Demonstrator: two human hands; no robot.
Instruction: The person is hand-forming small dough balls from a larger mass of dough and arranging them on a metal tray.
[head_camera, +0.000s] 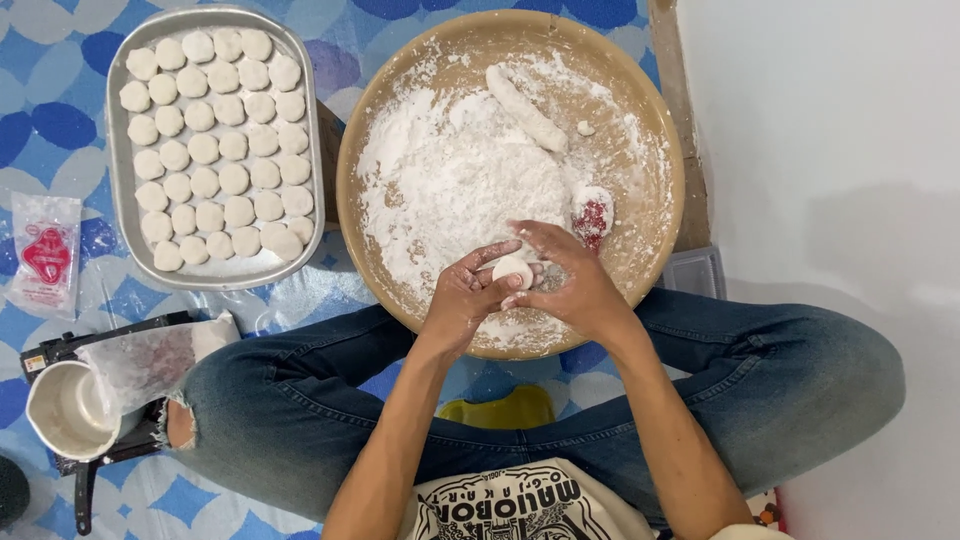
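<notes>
1. Sachet (44, 252): far left on the floor mat, just left of the tray (118, 190). Small, flat, clear plastic, upright rectangle; red emblem in the middle, red print below it.
2. Bag (150, 358): lower left, beside the person's knee, lying on its side, tilted. Clear plastic, crumpled, dusted white inside, white bulk at its right end. Its left end touches or overlaps the white cup (66, 410).
3. Label (34, 364): tiny sticker on the dark device under the cup, at the device's left corner. Pale with red and yellow; too small to tell more.
4. No signs or screens in view.
</notes>
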